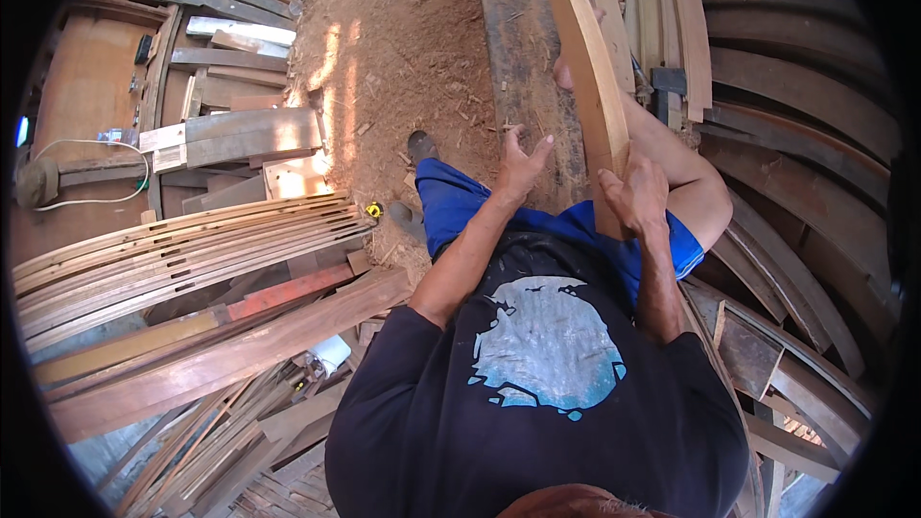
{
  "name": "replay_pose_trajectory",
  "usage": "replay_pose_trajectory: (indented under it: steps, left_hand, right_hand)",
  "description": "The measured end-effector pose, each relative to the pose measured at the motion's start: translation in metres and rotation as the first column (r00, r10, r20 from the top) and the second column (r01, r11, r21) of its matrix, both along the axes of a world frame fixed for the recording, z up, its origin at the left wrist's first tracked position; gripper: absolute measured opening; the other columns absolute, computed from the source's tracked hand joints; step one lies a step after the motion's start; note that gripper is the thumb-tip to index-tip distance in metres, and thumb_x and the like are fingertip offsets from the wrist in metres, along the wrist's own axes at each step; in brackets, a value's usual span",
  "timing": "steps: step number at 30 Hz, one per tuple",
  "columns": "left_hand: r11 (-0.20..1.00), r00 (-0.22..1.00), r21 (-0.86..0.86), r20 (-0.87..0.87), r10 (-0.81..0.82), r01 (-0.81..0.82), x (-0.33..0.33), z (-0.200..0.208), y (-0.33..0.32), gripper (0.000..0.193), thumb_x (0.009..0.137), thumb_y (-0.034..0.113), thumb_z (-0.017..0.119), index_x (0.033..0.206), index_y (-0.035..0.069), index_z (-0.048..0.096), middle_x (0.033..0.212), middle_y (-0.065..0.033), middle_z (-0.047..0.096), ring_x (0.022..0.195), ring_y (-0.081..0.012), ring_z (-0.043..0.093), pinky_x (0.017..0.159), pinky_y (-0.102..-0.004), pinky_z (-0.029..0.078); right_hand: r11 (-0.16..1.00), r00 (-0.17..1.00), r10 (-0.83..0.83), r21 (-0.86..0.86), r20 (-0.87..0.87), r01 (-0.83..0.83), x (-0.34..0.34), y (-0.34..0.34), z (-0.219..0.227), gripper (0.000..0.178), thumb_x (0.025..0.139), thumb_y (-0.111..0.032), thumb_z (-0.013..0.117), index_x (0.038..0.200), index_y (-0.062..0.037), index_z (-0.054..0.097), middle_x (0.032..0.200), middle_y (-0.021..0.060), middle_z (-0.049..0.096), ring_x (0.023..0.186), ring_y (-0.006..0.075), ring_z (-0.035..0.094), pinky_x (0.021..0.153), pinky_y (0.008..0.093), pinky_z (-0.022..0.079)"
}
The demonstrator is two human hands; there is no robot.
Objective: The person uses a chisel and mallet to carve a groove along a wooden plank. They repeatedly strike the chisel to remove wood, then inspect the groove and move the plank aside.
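A long, thick wooden plank (597, 77) runs away from my lap, its near end between my thighs. My right hand (638, 197) is closed at the near part of this plank, with the thumb on its top and the fingers at its right side. To the left of it, my left hand (521, 171) hovers above a dark, dusty board (513, 48). Its thumb and fingers are spread, and I see nothing held between them. My bare right leg is bent out beside the plank, with the foot against its far right side.
Sawdust and wood chips cover the dirt floor (403, 48). A yellow tape measure (374, 210) lies at the end of a stack of slotted strips (192, 254) on the left. Curved timbers (796, 67) are piled along the right. More boards (254, 134) lie at the far left.
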State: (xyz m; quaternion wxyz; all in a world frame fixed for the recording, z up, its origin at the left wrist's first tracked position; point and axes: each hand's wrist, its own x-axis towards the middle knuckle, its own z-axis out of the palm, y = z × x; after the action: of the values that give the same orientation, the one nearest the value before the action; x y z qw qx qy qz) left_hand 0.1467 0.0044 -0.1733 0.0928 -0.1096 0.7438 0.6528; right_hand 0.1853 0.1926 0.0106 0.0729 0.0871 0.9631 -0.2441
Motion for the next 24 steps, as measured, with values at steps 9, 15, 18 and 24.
replay_pose_trajectory:
  steps: [9, 15, 18, 24]
  left_hand:
    - [0.821, 0.861, 0.561, 0.362, -0.358, 0.106, 0.032, 0.017, 0.018, 0.052, 0.105, 0.043, 0.053, 0.136, 0.002, 0.052, 0.112, -0.0089, 0.066, 0.101, -0.0136, 0.064, 0.08, -0.0302, 0.056]
    - [0.96, 0.956, 0.109, 0.117, -0.27, 0.258, 0.037, -0.024, -0.005, 0.055, 0.107, 0.036, 0.048, 0.145, -0.004, 0.048, 0.122, -0.0143, 0.066, 0.114, -0.0196, 0.063, 0.096, -0.0322, 0.05]
    - [0.924, 0.928, -0.092, 0.023, -0.371, 0.371, 0.051, -0.033, -0.019, 0.052, 0.108, 0.028, 0.045, 0.148, -0.004, 0.046, 0.124, -0.0093, 0.065, 0.11, -0.0174, 0.06, 0.099, -0.0287, 0.046]
    - [0.823, 0.841, 0.321, 0.125, -0.527, 0.468, 0.06, -0.029, -0.026, 0.054, 0.104, 0.027, 0.052, 0.15, 0.001, 0.041, 0.125, -0.0122, 0.065, 0.118, -0.0226, 0.059, 0.103, -0.0337, 0.046]
  right_hand:
    - [1.0, 0.994, 0.001, -0.015, 0.111, 0.001, -0.001, -0.033, -0.046, 0.049, 0.08, -0.029, 0.074, 0.106, 0.0081, 0.056, 0.09, 0.0323, 0.07, 0.088, 0.0486, 0.07, 0.082, 0.0543, 0.055]
    - [1.0, 0.99, 0.026, -0.003, 0.142, -0.026, -0.007, -0.061, -0.093, 0.049, 0.082, -0.033, 0.075, 0.106, 0.0067, 0.061, 0.092, 0.0327, 0.07, 0.093, 0.0484, 0.07, 0.084, 0.0535, 0.056]
    - [0.998, 0.988, 0.05, 0.021, 0.146, -0.054, -0.005, -0.062, -0.099, 0.049, 0.081, -0.036, 0.077, 0.104, 0.0056, 0.066, 0.095, 0.0327, 0.07, 0.094, 0.0478, 0.07, 0.085, 0.0533, 0.056]
    - [0.998, 0.981, 0.048, 0.019, 0.189, -0.052, -0.01, -0.06, -0.093, 0.059, 0.079, -0.039, 0.077, 0.113, 0.0073, 0.063, 0.103, 0.0334, 0.07, 0.1, 0.0474, 0.069, 0.089, 0.0516, 0.056]
